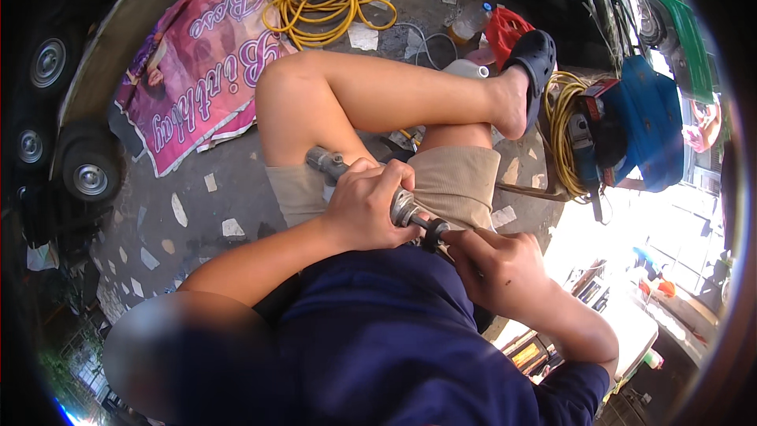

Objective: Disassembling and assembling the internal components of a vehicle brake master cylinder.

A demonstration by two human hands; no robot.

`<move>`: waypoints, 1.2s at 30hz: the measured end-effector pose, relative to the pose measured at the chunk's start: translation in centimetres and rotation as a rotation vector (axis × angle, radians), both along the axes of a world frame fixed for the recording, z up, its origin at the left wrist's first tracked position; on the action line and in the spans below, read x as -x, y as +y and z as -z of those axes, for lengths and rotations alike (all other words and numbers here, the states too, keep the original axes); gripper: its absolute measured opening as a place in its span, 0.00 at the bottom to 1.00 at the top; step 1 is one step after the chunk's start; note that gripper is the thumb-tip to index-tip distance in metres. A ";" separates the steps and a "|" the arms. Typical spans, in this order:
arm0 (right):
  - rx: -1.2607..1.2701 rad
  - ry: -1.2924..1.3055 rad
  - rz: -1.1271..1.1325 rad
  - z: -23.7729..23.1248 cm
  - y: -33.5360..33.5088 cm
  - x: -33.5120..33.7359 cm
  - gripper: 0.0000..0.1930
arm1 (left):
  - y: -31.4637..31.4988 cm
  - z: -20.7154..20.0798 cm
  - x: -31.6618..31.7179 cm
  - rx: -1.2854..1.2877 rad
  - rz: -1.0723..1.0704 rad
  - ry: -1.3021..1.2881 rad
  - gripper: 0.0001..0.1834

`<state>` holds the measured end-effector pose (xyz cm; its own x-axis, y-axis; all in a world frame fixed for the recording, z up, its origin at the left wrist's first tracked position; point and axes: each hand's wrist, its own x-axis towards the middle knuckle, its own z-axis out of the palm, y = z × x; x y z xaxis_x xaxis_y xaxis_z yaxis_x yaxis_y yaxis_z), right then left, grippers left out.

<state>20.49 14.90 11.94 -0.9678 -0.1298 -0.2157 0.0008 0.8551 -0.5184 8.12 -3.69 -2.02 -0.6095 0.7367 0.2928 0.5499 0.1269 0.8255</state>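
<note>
Your left hand [367, 203] clamps a grey metal cylinder [404, 208], your right hand [503, 270] pinches its attached round black collar [434, 232], full seating unclear.

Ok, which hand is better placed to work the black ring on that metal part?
Probably the right hand: its fingers are curled close beside the black ring, while the left hand is wrapped around the metal part.

Worn: dark navy shirt [378, 323], right sleeve [582, 390] short, edge near the elbow; tan shorts [456, 177], finely ribbed cloth; dark clog [539, 59], rounded toe.
</note>
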 end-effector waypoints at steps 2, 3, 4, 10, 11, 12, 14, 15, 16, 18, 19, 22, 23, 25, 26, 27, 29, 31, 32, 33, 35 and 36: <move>-0.039 -0.015 -0.042 -1.1 0.4 -0.3 0.10 | -0.3 0.1 0.2 0.023 0.001 0.017 0.32; -0.029 -0.022 -0.036 -1.7 0.7 -0.4 0.11 | -0.4 0.1 0.2 0.045 -0.001 0.034 0.35; -0.021 -0.027 -0.029 -2.0 0.7 -0.5 0.11 | -0.4 0.1 0.2 0.048 -0.002 0.035 0.35; 0.054 0.096 0.032 1.7 -0.9 -1.3 0.15 | -0.1 -0.3 -0.1 -0.095 0.047 0.059 0.31; 0.066 0.109 0.048 1.8 -1.1 -1.0 0.14 | -0.2 -0.1 -0.1 -0.081 0.032 0.035 0.30; 0.067 0.111 0.042 1.7 -1.3 -0.8 0.14 | -0.2 0.0 0.0 -0.069 0.019 0.010 0.28; 0.054 0.075 0.097 1.4 -1.7 -0.8 0.11 | -0.2 -0.1 -0.1 -0.063 0.012 0.006 0.26; 0.055 0.075 0.095 1.4 -1.8 -0.8 0.11 | -0.2 -0.1 -0.1 -0.059 0.012 0.001 0.24; 0.046 0.080 0.092 1.4 -1.8 -0.9 0.10 | -0.2 -0.2 -0.2 -0.060 0.012 0.001 0.24; 0.036 0.083 0.091 1.4 -1.9 -1.0 0.10 | -0.3 -0.2 -0.2 -0.035 0.013 -0.010 0.22; 0.028 0.089 0.075 1.4 -1.9 -1.0 0.10 | -0.3 -0.3 -0.3 -0.036 0.013 -0.012 0.22; 0.026 0.085 0.050 1.3 -1.9 -0.9 0.10 | -0.6 -0.4 -0.5 -0.027 0.006 -0.030 0.21; 0.032 0.079 0.041 1.3 -1.9 -0.8 0.10 | -0.7 -0.4 -0.4 -0.027 -0.001 -0.032 0.21; 0.019 0.077 0.008 1.7 -1.7 -0.9 0.14 | -0.6 -0.3 -0.2 -0.029 -0.010 -0.042 0.21; 0.008 0.081 -0.026 1.9 -1.6 -0.8 0.18 | -0.5 -0.2 0.0 -0.041 -0.006 -0.023 0.22; 0.006 0.072 -0.028 1.9 -1.4 -0.6 0.18 | -0.4 -0.2 0.2 -0.054 -0.002 -0.005 0.23; -0.125 0.086 -0.200 1.4 -1.2 -0.4 0.23 | -0.5 -0.3 0.2 -0.056 -0.009 -0.043 0.21; -0.130 0.081 -0.212 1.1 -1.1 0.3 0.23 | -0.5 -0.2 0.4 -0.058 -0.015 -0.074 0.20; -0.138 0.089 -0.221 1.1 -1.1 0.5 0.24 | -0.4 -0.2 0.5 -0.053 -0.033 -0.064 0.20; -0.135 0.086 -0.222 1.2 -1.0 0.6 0.24 | -0.4 -0.2 0.6 -0.049 -0.051 -0.053 0.20; -0.002 0.084 -0.117 1.9 -0.7 0.8 0.22 | -0.5 -0.1 0.6 -0.026 -0.046 -0.058 0.21; -0.005 0.088 -0.118 2.4 -0.6 0.9 0.22 | -0.5 -0.1 0.6 -0.003 -0.039 -0.063 0.21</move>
<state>19.61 14.29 9.57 -0.9611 -0.2427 -0.1318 -0.1448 0.8493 -0.5076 7.50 -4.17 -1.94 -0.6548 0.7116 0.2547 0.4913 0.1447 0.8589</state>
